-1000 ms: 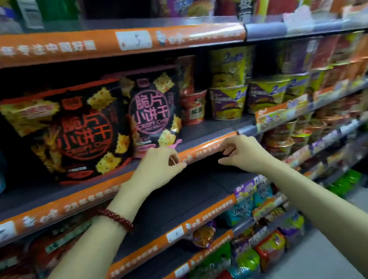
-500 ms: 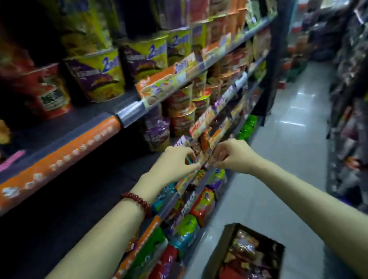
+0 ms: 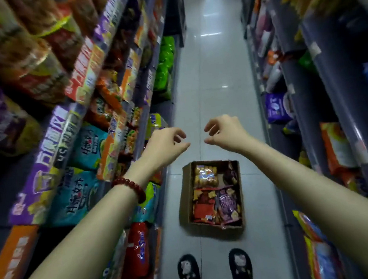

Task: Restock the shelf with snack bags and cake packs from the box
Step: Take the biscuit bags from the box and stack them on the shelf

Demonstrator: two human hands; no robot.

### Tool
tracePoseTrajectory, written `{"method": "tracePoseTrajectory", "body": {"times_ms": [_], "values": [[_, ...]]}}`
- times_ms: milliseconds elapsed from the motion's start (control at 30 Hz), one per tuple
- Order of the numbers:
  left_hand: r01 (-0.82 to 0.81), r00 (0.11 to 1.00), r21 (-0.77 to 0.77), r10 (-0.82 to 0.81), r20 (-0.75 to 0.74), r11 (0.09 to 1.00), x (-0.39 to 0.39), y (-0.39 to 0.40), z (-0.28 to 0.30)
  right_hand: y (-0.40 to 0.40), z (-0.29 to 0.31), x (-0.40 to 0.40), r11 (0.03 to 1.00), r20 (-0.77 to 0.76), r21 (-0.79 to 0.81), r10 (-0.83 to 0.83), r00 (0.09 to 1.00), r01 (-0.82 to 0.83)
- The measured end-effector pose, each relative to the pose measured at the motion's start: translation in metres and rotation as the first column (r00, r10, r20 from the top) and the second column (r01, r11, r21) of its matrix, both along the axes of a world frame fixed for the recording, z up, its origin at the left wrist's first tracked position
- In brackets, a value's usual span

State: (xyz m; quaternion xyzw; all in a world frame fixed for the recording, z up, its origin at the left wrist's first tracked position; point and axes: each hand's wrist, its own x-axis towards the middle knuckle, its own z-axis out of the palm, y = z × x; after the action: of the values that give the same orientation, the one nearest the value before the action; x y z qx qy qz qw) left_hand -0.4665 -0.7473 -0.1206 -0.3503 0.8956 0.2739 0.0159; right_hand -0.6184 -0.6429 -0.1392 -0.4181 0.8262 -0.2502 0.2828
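Note:
A brown cardboard box (image 3: 184,205) stands on the tiled aisle floor just ahead of my feet. Inside it lie a clear cake pack (image 3: 205,175) at the far end and red and purple snack bags (image 3: 217,204) nearer me. My left hand (image 3: 164,144), with a red bead bracelet on the wrist, hovers in the air above and left of the box. My right hand (image 3: 224,130) hovers above and right of it. Both hands hold nothing, fingers curled loosely and apart. The shelf (image 3: 67,119) full of snack packs runs along my left.
A second shelf unit (image 3: 322,84) with packaged goods lines the right side, leaving a narrow tiled aisle (image 3: 213,56) running ahead. My two feet in black slippers (image 3: 215,270) stand just behind the box.
My view has swung from the left shelf down to the aisle floor. Both hands have come off the shelf edge and now hang over the box.

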Motion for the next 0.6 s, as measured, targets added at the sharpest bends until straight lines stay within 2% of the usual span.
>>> {"method": "tracePoseTrajectory", "body": {"times_ms": [233,333,600], "values": [[0.088,0.994,0.156,-0.096,0.046,0.984,-0.022,0.0,-0.136,0.038,-0.132,-0.011,0.971,0.131,0.05,-0.239,0.962,0.234],[0.074,0.995,0.187,-0.086,0.052,0.979,-0.022,0.004,-0.193,0.056,-0.191,-0.013,0.961,0.113,0.077,-0.274,0.955,0.266],[-0.017,0.999,0.259,0.009,0.033,0.966,-0.014,0.021,-0.355,0.082,-0.352,-0.012,0.942,0.188,0.108,-0.333,0.924,0.318]]}}
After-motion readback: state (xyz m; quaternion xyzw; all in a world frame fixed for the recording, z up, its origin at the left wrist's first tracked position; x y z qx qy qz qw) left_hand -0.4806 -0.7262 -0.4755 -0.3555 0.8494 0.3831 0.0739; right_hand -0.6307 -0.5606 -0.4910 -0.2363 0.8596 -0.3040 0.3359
